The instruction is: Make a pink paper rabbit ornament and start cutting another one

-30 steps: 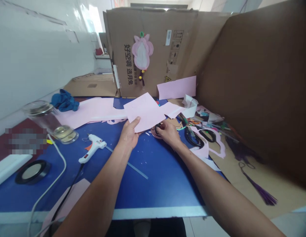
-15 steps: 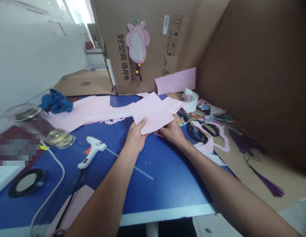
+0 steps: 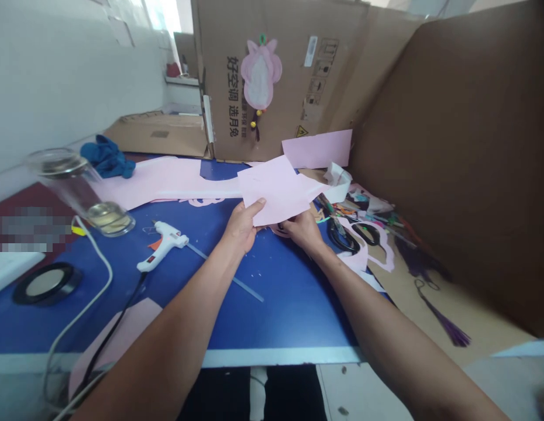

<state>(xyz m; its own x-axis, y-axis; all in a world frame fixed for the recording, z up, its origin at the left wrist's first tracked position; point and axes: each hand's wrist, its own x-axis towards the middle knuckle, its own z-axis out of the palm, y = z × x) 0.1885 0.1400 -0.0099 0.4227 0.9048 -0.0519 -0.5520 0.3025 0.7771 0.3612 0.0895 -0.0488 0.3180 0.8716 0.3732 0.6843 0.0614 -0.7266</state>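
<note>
A pale pink sheet of paper (image 3: 272, 190) with straight edges is in my left hand (image 3: 244, 225), its thumb on top and its fingers underneath. Close by on the right, my right hand (image 3: 303, 231) is closed under the sheet's lower right edge, its fingertips partly hidden. A small curved pink and dark thing (image 3: 281, 230) shows at those fingertips; I cannot make out what it is. Behind the sheet, larger pink paper (image 3: 167, 181) stretches to the left. Black-handled scissors (image 3: 342, 237) lie right of my right hand, beside a cut-out pink paper outline (image 3: 388, 254).
On the blue table (image 3: 293, 310) lie a white glue gun (image 3: 164, 245), a glue stick (image 3: 243, 286) and black tape (image 3: 46, 285). A glass jar (image 3: 85, 196) stands left. Cardboard walls (image 3: 430, 146) rise behind and right; a pink ornament (image 3: 260, 76) hangs there. Scraps and a purple tassel (image 3: 451, 330) lie right.
The pink sheet has turned slightly, its top edge now lying flatter. Both hands keep nearly the same places. The whole view has shifted, showing more below the table's front edge.
</note>
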